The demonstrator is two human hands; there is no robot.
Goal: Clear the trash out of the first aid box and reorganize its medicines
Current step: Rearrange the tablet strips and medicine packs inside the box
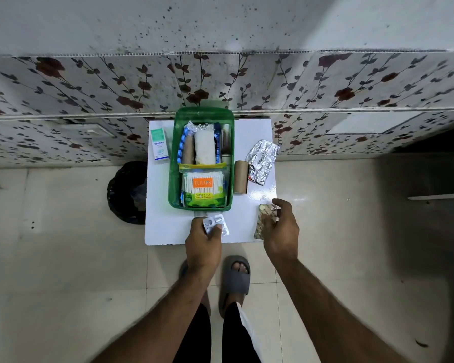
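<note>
A green first aid box (174,163) stands on a small white table (165,224). Inside it lie a pack of Tulips cotton swabs (204,188), a white gauze roll (205,148), a tan bandage roll (188,151) and blue blister strips (181,148). My left hand (203,243) grips a silver blister strip (216,223) just in front of the box. My right hand (281,231) has its fingers on a gold tablet strip (263,218) lying at the table's right front corner.
A white Optibex carton (159,145) lies left of the box. A brown bandage roll (241,176) and crumpled silver foil packaging (264,159) lie to its right. A black mesh waste bin (127,192) stands on the floor left of the table. A floral wall rises behind.
</note>
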